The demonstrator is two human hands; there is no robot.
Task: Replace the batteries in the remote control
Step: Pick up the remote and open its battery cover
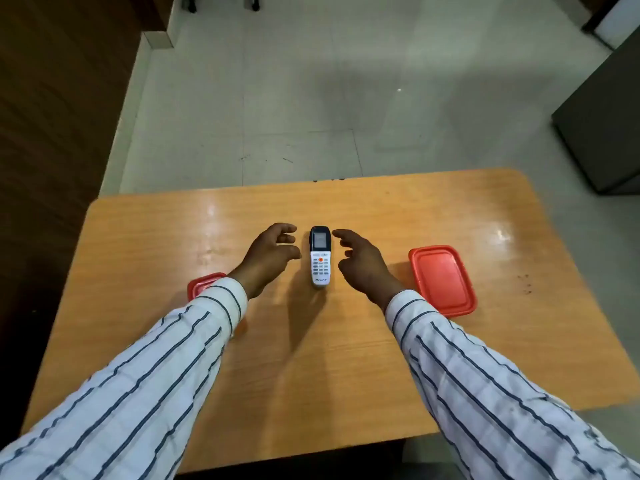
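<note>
Striped sleeves (145,368) reach up from the lower frame over the desk (311,358). At centre, the left hand (268,256) and right hand (360,263) flank the remote control (320,256), fingers apart, touching nothing. It lies face-up, so a hasty one-sided grab could skid it across the glossy surface.

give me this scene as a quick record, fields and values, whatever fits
surface: wooden table
remote: remote control lying flat, buttons up, screen end away from the person, at table centre
left hand: left hand open, just left of the remote, not touching it
right hand: right hand open, just right of the remote, not touching it
right container: red box with its lid on, right of the right hand
left container: red container, mostly hidden behind the left sleeve
batteries: none in view
battery cover: underneath, cannot be seen
</note>
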